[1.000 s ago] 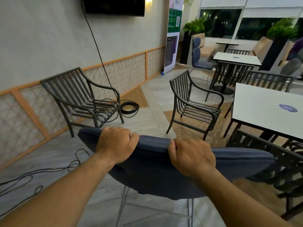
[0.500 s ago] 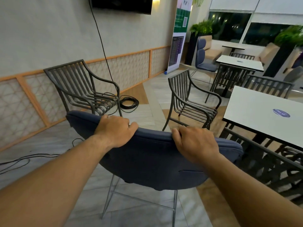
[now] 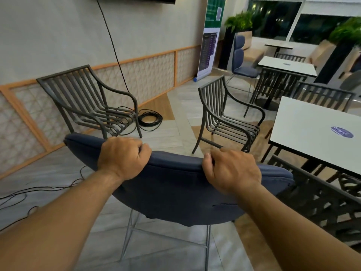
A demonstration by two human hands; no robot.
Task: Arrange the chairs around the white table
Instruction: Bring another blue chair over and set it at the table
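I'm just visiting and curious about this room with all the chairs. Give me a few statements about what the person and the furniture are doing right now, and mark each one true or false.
1. The left hand and the right hand both grip the top edge of the blue chair. True.
2. Plates are set on the white table. False: only a round blue sticker shows on the part in view.
3. A coil of black cable lies on the floor beside the metal chair by the wall. True.
4. The middle metal chair is pushed in under the white table. False: it stands out on the open floor, to the left of the table.
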